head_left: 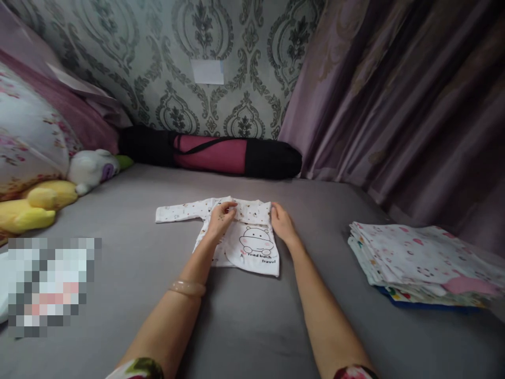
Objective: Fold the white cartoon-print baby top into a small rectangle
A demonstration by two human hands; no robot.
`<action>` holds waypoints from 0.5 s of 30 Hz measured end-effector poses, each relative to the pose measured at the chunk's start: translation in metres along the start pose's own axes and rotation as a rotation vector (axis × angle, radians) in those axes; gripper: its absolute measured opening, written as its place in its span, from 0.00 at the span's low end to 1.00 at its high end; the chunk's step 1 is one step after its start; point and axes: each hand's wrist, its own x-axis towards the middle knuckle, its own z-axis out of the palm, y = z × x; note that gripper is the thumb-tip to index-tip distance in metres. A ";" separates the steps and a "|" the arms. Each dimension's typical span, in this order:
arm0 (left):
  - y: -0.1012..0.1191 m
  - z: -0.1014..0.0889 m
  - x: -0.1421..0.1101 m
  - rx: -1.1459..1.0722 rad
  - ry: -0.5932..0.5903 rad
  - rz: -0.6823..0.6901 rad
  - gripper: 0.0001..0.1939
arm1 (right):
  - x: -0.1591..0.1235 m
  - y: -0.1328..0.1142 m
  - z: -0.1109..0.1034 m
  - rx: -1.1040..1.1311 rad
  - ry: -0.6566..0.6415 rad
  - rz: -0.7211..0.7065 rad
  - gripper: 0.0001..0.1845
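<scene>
A small white baby top (252, 247) with a cartoon animal print lies flat on the grey bed sheet (244, 321). One sleeve stretches out to the left; the right sleeve is folded in. My left hand (221, 217) pinches the fabric at the neckline, fingers curled. My right hand (281, 221) rests on the right shoulder of the top, fingers closed against the cloth. A pale bangle sits on my left wrist.
A stack of folded printed cloths (422, 263) lies at the right. A black and pink rolled bag (221, 152) lies along the wall. Plush toys (59, 189) and a floral pillow (27, 137) sit at the left. Purple curtains (414, 105) hang at the right.
</scene>
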 end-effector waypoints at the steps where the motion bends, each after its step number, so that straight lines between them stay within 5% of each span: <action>1: 0.000 0.000 -0.001 0.006 -0.008 -0.010 0.19 | -0.004 -0.003 0.005 -0.056 -0.040 -0.066 0.24; 5: 0.001 -0.001 -0.001 0.016 -0.014 -0.047 0.21 | -0.017 -0.009 0.017 -0.271 -0.163 -0.221 0.26; 15: -0.012 0.001 0.006 0.132 0.026 -0.013 0.19 | -0.020 -0.007 0.011 -0.458 -0.263 -0.091 0.30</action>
